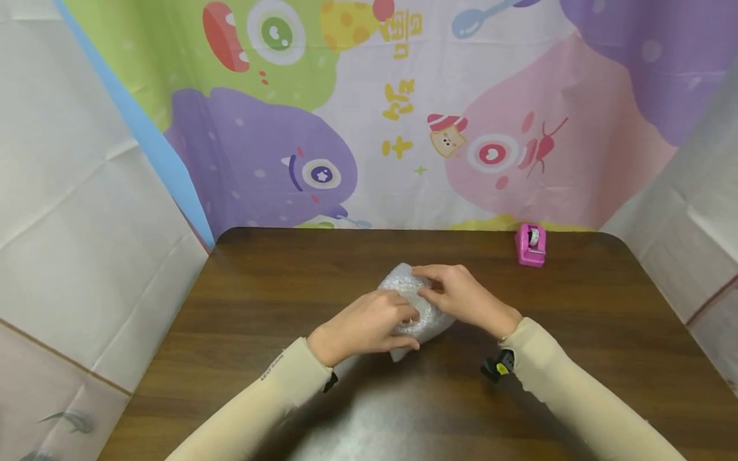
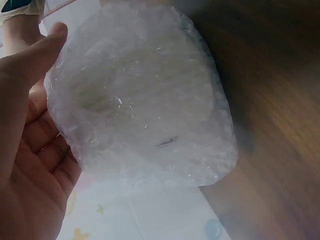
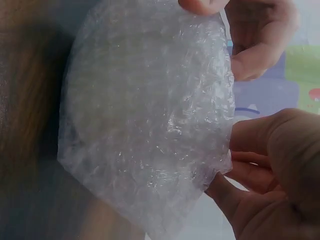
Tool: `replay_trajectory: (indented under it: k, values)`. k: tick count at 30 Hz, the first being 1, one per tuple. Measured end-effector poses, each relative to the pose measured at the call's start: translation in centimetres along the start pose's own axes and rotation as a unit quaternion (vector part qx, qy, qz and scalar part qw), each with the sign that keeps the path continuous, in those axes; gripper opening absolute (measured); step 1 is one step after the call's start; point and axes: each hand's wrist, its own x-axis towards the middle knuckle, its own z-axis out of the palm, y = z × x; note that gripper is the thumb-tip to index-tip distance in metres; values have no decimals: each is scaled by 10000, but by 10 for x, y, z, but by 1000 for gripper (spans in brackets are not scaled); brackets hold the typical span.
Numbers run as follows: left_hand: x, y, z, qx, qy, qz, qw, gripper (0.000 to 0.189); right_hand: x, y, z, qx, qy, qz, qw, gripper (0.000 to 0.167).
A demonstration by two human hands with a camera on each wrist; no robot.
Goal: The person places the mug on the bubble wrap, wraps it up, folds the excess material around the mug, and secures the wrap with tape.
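Note:
A bundle in clear bubble wrap [image 1: 428, 328] lies on the table between both hands. Through the layers in the right wrist view, something pale and rounded shows inside the bubble wrap [image 3: 140, 100]; its kind is hidden. My left hand [image 1: 371, 320] grips the wrap from the near left, fingers curled over the top and thumb at the near side. From the far right, my right hand [image 1: 464, 294] holds the wrap's upper edge, its thumb and fingers bent around it. A small dark mark shows on the wrapped surface in the left wrist view.
A pink tape dispenser [image 1: 532, 244] with a roll of tape stands at the back right of the brown wooden table [image 1: 259, 269]. Behind the table hangs a curtain [image 1: 392, 186] printed with cartoon monsters. Light-coloured panels flank the table on both sides.

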Motion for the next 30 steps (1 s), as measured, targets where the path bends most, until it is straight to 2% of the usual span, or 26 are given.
replay_trajectory:
  k: [10,15,20,30]
  values:
    - [-9,-9,0,-297,-28,117,9995,30,-12,-4,-4,-135,22,188,9997,36]
    - [-15,-15,1,-176,137,301,9993,28,-16,-8,-6,-177,-104,402,9990,36]
    - [-20,-21,1,-199,335,389,9985,30,-19,-13,-8,-296,-220,440,9984,32]
    - [-26,-28,-9,-721,-71,82,9973,25,-25,-20,-13,-231,-330,348,9986,29]
